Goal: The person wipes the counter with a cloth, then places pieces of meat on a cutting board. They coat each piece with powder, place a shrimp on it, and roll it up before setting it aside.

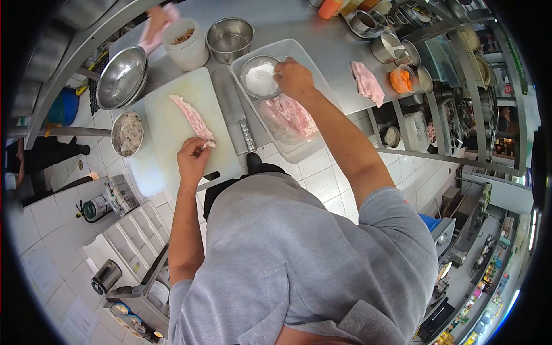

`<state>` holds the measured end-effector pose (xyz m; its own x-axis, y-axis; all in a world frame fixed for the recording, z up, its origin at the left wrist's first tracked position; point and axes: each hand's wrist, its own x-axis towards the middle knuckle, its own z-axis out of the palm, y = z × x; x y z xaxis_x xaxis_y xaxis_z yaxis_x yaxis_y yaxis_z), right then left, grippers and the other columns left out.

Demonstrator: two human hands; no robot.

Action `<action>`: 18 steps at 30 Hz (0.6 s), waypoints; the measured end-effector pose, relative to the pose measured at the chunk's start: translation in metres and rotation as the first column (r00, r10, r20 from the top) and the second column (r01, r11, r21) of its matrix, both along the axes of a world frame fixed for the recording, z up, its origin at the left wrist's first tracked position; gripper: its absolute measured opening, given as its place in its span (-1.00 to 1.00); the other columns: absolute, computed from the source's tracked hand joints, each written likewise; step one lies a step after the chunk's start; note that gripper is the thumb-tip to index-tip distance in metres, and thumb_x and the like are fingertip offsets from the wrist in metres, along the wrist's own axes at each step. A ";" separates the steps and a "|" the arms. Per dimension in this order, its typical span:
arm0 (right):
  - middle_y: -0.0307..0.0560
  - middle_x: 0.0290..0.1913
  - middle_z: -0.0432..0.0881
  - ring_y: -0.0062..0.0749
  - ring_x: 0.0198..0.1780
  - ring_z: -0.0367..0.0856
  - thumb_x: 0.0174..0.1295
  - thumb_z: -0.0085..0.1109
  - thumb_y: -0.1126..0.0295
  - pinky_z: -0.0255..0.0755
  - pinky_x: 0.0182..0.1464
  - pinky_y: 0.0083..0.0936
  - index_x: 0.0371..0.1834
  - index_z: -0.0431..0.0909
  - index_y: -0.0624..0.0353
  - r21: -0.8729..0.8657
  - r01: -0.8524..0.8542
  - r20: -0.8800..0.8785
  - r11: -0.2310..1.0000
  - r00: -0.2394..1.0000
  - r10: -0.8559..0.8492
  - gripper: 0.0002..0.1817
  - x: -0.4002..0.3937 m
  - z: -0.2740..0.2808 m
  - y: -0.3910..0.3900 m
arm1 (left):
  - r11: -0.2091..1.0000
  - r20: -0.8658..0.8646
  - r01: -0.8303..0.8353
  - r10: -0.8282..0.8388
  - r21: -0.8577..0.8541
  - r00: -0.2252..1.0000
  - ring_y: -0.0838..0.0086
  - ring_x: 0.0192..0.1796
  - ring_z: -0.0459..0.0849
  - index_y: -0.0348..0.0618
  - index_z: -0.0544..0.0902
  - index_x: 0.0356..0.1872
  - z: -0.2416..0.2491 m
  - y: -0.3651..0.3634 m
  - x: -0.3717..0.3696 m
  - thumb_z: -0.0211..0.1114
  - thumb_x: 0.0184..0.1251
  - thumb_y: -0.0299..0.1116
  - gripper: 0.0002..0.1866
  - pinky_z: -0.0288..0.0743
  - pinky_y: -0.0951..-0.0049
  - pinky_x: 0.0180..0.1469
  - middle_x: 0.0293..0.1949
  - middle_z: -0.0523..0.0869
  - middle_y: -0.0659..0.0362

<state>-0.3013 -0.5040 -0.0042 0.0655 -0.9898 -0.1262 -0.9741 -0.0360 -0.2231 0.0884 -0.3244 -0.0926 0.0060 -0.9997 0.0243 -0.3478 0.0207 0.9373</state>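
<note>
A long strip of raw, pale pink meat [192, 119] lies on the white cutting board [167, 138]. My left hand [192, 160] pinches its near end. At the right, a metal bowl of white powder [261, 79] sits inside a clear plastic tub [299, 150]. My right hand [294, 77] is at the bowl's right edge, fingertips drawn together over the powder; whatever they hold is hidden. A larger slab of raw meat [292, 114] rests in the tub below the bowl. Between board and tub lies a broad-bladed knife [233, 98], handle toward me.
Left of the board are a bowl of greyish food [127, 133] and stacked steel bowls [122, 77]. A white bucket [185, 43] and steel pot [230, 40] stand behind. A pink cloth [367, 83] lies right. Another person's hand [155, 23] shows at far left.
</note>
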 end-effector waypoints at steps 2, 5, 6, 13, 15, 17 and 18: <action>0.21 0.36 0.85 0.16 0.32 0.91 0.58 0.42 0.19 0.77 0.41 0.02 0.17 0.92 0.22 0.047 -0.152 0.025 0.987 0.988 0.151 -0.65 0.010 -0.011 0.000 | 1.000 0.025 -0.004 0.004 0.008 1.000 0.53 -0.19 0.75 -0.31 0.91 0.01 0.004 0.000 -0.001 0.55 0.41 -0.60 -0.80 0.69 0.46 -0.10 0.02 0.90 0.13; 0.21 0.35 0.86 0.15 0.34 0.91 0.57 0.39 0.16 0.77 0.41 0.02 0.13 0.93 0.24 0.035 -0.247 -0.167 0.968 0.954 0.250 -0.63 0.021 -0.049 -0.011 | 1.000 0.040 0.019 -0.019 -0.013 0.999 0.48 -0.19 0.76 -0.32 0.90 0.03 0.001 -0.001 0.004 0.55 0.40 -0.60 -0.78 0.71 0.43 -0.10 0.00 0.88 0.11; 0.21 0.35 0.86 0.12 0.36 0.90 0.58 0.37 0.13 0.77 0.41 0.01 0.11 0.93 0.24 0.071 -0.172 -0.146 0.983 0.973 0.181 -0.61 0.019 -0.051 -0.015 | 0.999 0.054 0.041 -0.040 -0.025 0.998 0.45 -0.18 0.77 -0.35 0.90 0.03 0.005 -0.002 0.005 0.55 0.39 -0.61 -0.77 0.72 0.42 -0.08 -0.02 0.87 0.11; 0.19 0.25 0.88 0.15 0.23 0.90 0.57 0.34 0.08 0.75 0.33 0.13 0.02 0.95 0.15 -0.018 -0.288 -0.178 0.957 0.943 0.281 -0.63 0.014 -0.055 -0.015 | 1.000 0.043 0.010 -0.011 0.023 0.999 0.48 -0.16 0.77 -0.36 0.91 0.05 0.020 0.001 0.004 0.57 0.41 -0.61 -0.77 0.70 0.44 -0.03 0.00 0.84 0.15; 0.19 0.20 0.89 0.16 0.21 0.90 0.56 0.35 0.07 0.74 0.27 0.11 -0.03 0.95 0.16 -0.043 -0.294 -0.244 0.955 0.930 0.275 -0.62 0.016 -0.056 -0.015 | 0.999 -0.011 0.023 -0.022 0.050 1.000 0.49 -0.15 0.76 -0.36 0.92 0.03 0.021 -0.001 0.004 0.59 0.43 -0.60 -0.80 0.70 0.43 -0.02 0.00 0.83 0.15; 0.16 0.16 0.92 0.15 0.16 0.92 0.57 0.38 0.08 0.74 0.21 0.09 0.00 0.95 0.17 -0.077 -0.237 -0.173 0.968 0.960 0.221 -0.62 0.008 -0.050 -0.017 | 0.998 -0.021 0.014 -0.013 0.065 1.000 0.49 -0.15 0.76 -0.37 0.93 0.02 0.021 -0.003 0.006 0.59 0.44 -0.60 -0.80 0.70 0.43 -0.01 -0.01 0.83 0.15; 0.13 0.11 0.95 0.13 0.12 0.94 0.57 0.41 0.08 0.73 0.16 0.07 0.03 0.96 0.18 -0.106 -0.169 -0.093 0.980 0.983 0.159 -0.62 0.007 -0.045 -0.015 | 0.997 -0.025 0.013 -0.011 0.082 1.000 0.49 -0.14 0.76 -0.37 0.94 0.02 0.020 -0.003 0.006 0.59 0.44 -0.60 -0.81 0.70 0.43 0.00 -0.01 0.82 0.16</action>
<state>-0.2941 -0.5187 -0.0490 0.2223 -0.9746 -0.0258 -0.9679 -0.2174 -0.1263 0.0944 -0.3275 -0.0725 -0.0064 -0.9983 -0.0583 -0.3246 -0.0530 0.9444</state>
